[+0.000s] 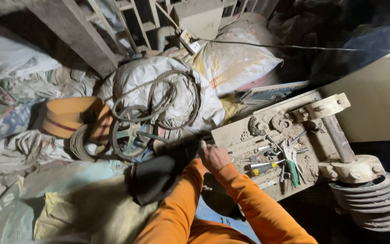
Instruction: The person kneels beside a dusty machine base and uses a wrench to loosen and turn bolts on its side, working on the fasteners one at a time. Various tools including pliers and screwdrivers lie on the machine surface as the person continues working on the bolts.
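Black cloth bundle [156,176] lies at centre, against the left orange sleeve; the left hand is hidden behind it, so its grip cannot be told. Right hand [213,157] rests knuckles-up at the dusty tray [231,133] edge, fingers curled, contents unseen. Screwdriver [263,167] and green-handled pliers [290,163] lie just beyond its fingers, untouched.

Orange-sleeved right hand [214,157] rests at edge of dusty flat metal tool tray [235,133], fingers curled, back of hand up. Left hand hidden behind black cloth bundle [156,176]. In tray: green-handled pliers [291,163], yellow-and-black-handled screwdriver [263,167], small bolts. Grey grooved metal pulley [371,201] on rusty shaft, right of tray. White sack [159,90] with looped rubber belts behind.
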